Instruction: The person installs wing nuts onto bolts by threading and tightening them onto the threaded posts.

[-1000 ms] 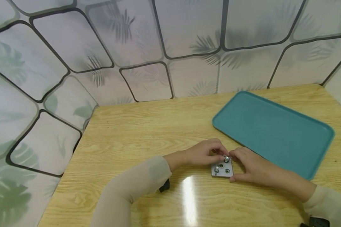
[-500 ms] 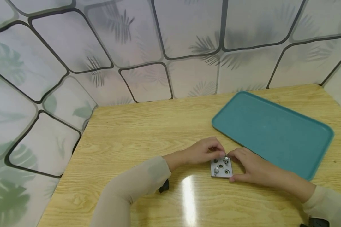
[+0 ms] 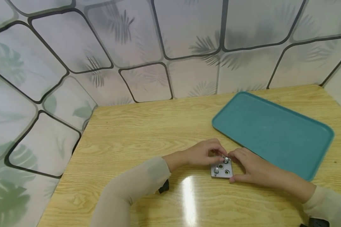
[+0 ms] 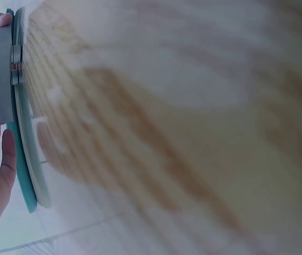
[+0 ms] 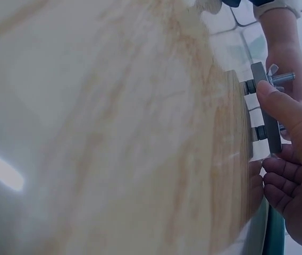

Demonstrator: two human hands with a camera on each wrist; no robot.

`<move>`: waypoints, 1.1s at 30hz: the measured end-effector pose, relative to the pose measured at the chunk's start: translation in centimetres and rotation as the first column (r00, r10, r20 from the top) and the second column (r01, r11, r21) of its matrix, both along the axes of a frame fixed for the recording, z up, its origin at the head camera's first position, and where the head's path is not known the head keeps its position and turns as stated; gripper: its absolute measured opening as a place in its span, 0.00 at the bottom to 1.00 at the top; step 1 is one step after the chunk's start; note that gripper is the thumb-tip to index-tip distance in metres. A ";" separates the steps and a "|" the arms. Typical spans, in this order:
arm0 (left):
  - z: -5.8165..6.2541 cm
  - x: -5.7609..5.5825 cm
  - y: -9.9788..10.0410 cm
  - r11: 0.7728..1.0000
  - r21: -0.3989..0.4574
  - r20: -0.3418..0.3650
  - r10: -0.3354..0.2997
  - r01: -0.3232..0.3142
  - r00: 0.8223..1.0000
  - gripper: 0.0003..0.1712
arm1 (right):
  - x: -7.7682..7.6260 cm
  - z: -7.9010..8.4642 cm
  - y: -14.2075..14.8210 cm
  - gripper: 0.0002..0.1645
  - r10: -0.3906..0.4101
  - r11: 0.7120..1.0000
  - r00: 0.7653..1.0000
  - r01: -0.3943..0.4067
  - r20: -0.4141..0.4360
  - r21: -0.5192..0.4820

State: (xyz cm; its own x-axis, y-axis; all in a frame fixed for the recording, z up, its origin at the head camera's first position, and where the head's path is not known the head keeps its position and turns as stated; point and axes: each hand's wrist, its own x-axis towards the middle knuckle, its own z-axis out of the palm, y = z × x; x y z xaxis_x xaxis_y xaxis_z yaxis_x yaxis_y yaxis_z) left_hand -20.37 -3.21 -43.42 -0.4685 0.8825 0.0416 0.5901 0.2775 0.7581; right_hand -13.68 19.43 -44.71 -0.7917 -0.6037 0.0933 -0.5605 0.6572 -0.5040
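Note:
A square metal plate (image 3: 223, 174) with several holes lies raised on bolt heads (image 5: 250, 86) over the table. Bolts stick up through it. One wing nut (image 3: 226, 160) sits on the bolt at the far right corner, another wing nut (image 3: 216, 170) at the near left. My left hand (image 3: 204, 153) reaches over the far left corner, its thumb and forefinger pinching the far right wing nut. On the right, my right hand (image 3: 253, 165) grips the plate's edge between thumb and forefinger. Its other fingers (image 5: 283, 178) curl below the plate in the right wrist view.
A teal tray (image 3: 270, 132) lies behind and right of the plate, close to my right hand. The wooden table (image 3: 136, 129) ends at a patterned wall covering (image 3: 193, 75) at the back. Dark straps (image 3: 164, 186) show at both wrists.
My left fingers drew back a little from the far right wing nut, uncovering the far left hole, then came back over it. The right hand and plate have stayed nearly in place.

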 end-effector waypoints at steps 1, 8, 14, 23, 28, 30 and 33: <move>0.0 0.0 0.0 1.000 0.004 -0.003 0.012 -0.012 1.000 0.11 | 0.0 0.0 0.0 0.43 0.000 1.000 1.000 0.000 0.003 0.000; 0.1 0.1 0.0 0.995 0.013 -0.012 0.101 -0.101 0.995 0.07 | 0.0 0.0 0.0 0.42 -0.002 1.000 1.000 0.002 0.023 -0.003; 0.0 0.1 0.0 0.990 0.018 -0.022 0.140 -0.140 0.990 0.05 | 0.0 -0.1 -0.1 0.41 -0.006 1.000 1.000 0.006 0.001 -0.009; -0.1 -0.1 0.0 1.000 0.019 -0.003 0.023 -0.023 1.000 0.12 | 0.1 0.2 -0.1 0.43 0.000 1.000 1.000 0.000 0.030 0.009; -0.1 0.1 0.0 0.999 0.037 -0.016 -0.009 0.009 1.000 0.14 | 0.1 0.2 -0.2 0.43 -0.007 1.000 1.000 0.007 0.009 0.014; 0.0 0.1 0.0 0.999 0.040 -0.024 -0.009 0.010 1.000 0.13 | 0.1 0.2 -0.2 0.43 -0.006 1.000 1.000 0.006 0.004 0.013; 0.1 0.0 0.0 0.999 0.034 -0.025 0.009 -0.008 1.000 0.11 | 0.1 0.2 -0.2 0.43 -0.004 1.000 1.000 0.004 0.013 0.011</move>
State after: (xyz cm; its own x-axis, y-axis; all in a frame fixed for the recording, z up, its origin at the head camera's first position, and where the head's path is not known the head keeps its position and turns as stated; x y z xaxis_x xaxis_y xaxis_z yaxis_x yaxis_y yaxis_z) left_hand -20.32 -3.25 -43.33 -0.4744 0.8764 0.0832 0.6065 0.2569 0.7525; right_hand -13.60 19.24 -44.48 -0.7953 -0.6014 0.0761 -0.5511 0.6650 -0.5040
